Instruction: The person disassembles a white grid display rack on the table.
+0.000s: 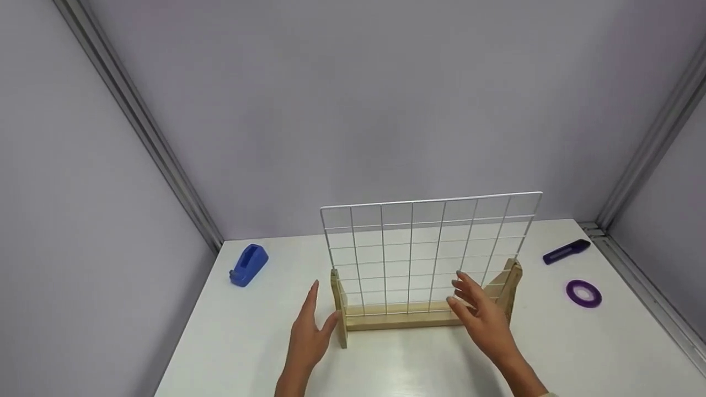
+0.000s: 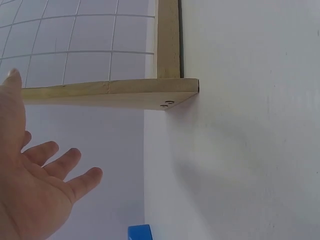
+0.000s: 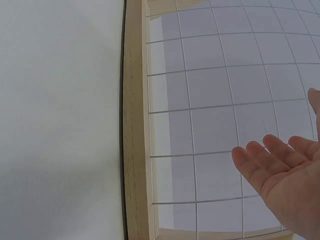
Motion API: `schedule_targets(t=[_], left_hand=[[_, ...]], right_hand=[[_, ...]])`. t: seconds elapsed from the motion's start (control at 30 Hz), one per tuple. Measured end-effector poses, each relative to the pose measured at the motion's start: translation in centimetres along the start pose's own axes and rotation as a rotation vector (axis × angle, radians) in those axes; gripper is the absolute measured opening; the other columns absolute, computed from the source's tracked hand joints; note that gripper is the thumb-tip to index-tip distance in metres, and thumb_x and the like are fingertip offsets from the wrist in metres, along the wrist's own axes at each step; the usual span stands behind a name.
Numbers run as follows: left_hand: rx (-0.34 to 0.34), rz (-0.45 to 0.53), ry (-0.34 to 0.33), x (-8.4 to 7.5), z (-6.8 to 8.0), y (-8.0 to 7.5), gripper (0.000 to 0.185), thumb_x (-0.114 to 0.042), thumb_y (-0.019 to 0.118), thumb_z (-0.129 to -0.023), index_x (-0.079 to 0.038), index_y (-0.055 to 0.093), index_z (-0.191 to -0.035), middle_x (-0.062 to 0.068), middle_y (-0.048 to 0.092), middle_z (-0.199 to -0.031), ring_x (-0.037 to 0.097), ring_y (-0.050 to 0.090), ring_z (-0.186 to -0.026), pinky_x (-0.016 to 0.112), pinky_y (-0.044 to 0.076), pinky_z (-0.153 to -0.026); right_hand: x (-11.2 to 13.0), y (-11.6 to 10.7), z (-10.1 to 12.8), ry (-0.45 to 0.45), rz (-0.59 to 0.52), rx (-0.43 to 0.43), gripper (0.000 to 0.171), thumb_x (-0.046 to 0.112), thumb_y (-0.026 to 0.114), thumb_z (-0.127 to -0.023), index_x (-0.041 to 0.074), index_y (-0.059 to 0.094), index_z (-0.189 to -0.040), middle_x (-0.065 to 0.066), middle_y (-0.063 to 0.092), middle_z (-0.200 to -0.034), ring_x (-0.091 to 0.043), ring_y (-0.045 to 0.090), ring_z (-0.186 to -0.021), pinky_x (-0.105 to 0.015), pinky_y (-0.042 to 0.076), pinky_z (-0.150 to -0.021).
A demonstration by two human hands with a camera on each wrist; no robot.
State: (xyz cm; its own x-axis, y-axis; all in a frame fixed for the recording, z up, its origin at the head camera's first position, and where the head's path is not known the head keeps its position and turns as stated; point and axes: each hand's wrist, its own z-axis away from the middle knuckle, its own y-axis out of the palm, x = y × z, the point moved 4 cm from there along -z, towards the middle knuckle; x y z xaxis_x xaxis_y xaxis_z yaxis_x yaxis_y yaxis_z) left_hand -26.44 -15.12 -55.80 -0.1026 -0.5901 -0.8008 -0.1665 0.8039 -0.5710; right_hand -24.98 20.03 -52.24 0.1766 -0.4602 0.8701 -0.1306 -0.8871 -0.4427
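Observation:
A white wire grid (image 1: 411,242) stands upright, leaning back a little, in a wooden stand (image 1: 402,321) with a side piece at each end. My left hand (image 1: 309,339) is just left of the stand's left side piece (image 2: 125,90), thumb and fingers spread and nothing held. In front of the grid's right half hovers my right hand (image 1: 485,325), its fingers loosely bent and holding nothing. The right wrist view has this hand (image 3: 290,170) in front of the wires; whether a fingertip touches them I cannot tell.
A blue tape dispenser (image 1: 249,266) sits at the table's back left. Toward the right lie a dark utility knife (image 1: 565,252) and a purple tape roll (image 1: 583,293). Grey walls (image 1: 353,110) and metal rails (image 1: 138,116) enclose the white table (image 1: 231,342).

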Motion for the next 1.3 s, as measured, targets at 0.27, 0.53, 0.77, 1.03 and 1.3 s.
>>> schedule_targets(t=[0.27, 0.53, 0.77, 1.03, 1.3], left_hand=[[0.034, -0.006, 0.042, -0.2, -1.0, 0.6, 0.087, -0.062, 0.06, -0.093, -0.02, 0.027, -0.162, 0.009, 0.031, -0.167, 0.035, 0.033, -0.152, 0.054, 0.03, -0.123], [0.072, 0.052, 0.079, -0.8, -1.7, 0.9, 0.076, -0.045, 0.062, -0.1, -0.018, 0.028, -0.162, 0.011, 0.033, -0.166, 0.042, 0.044, -0.144, 0.063, 0.039, -0.115], [0.103, 0.064, 0.101, -0.9, -2.3, 1.2, 0.074, -0.047, 0.057, -0.102, -0.019, 0.025, -0.162, 0.01, 0.033, -0.166, 0.04, 0.044, -0.145, 0.062, 0.042, -0.112], [0.129, 0.066, 0.088, -0.5, -2.8, 1.4, 0.076, -0.05, 0.054, -0.103, -0.015, 0.024, -0.162, 0.015, 0.04, -0.161, 0.038, 0.043, -0.146, 0.06, 0.04, -0.114], [0.116, 0.082, 0.063, -0.2, -3.0, 1.8, 0.073, -0.051, 0.053, -0.102, -0.016, 0.028, -0.161, 0.015, 0.046, -0.157, 0.039, 0.04, -0.148, 0.063, 0.034, -0.117]], right_hand=[[0.2, 1.6, -0.7, -0.038, -0.034, 0.014, 0.065, 0.032, 0.067, -0.1, 0.011, 0.041, -0.155, -0.019, 0.056, -0.147, -0.038, 0.057, -0.134, -0.053, 0.051, -0.105], [0.4, 2.5, -0.9, -0.048, -0.064, 0.008, 0.062, 0.029, 0.068, -0.099, 0.018, 0.043, -0.155, -0.016, 0.056, -0.148, -0.036, 0.057, -0.135, -0.053, 0.052, -0.104], [0.8, 3.4, -1.7, -0.074, -0.058, 0.005, 0.064, 0.028, 0.07, -0.098, 0.016, 0.043, -0.155, -0.017, 0.057, -0.147, -0.035, 0.059, -0.132, -0.046, 0.056, -0.101], [1.0, 4.3, -2.4, -0.092, -0.068, -0.007, 0.064, 0.026, 0.072, -0.096, 0.02, 0.044, -0.154, -0.017, 0.062, -0.142, -0.033, 0.062, -0.129, -0.042, 0.058, -0.098], [0.4, 5.1, -2.9, -0.077, -0.067, -0.068, 0.064, 0.03, 0.074, -0.094, 0.027, 0.047, -0.152, -0.009, 0.068, -0.135, -0.03, 0.064, -0.127, -0.052, 0.053, -0.103]])
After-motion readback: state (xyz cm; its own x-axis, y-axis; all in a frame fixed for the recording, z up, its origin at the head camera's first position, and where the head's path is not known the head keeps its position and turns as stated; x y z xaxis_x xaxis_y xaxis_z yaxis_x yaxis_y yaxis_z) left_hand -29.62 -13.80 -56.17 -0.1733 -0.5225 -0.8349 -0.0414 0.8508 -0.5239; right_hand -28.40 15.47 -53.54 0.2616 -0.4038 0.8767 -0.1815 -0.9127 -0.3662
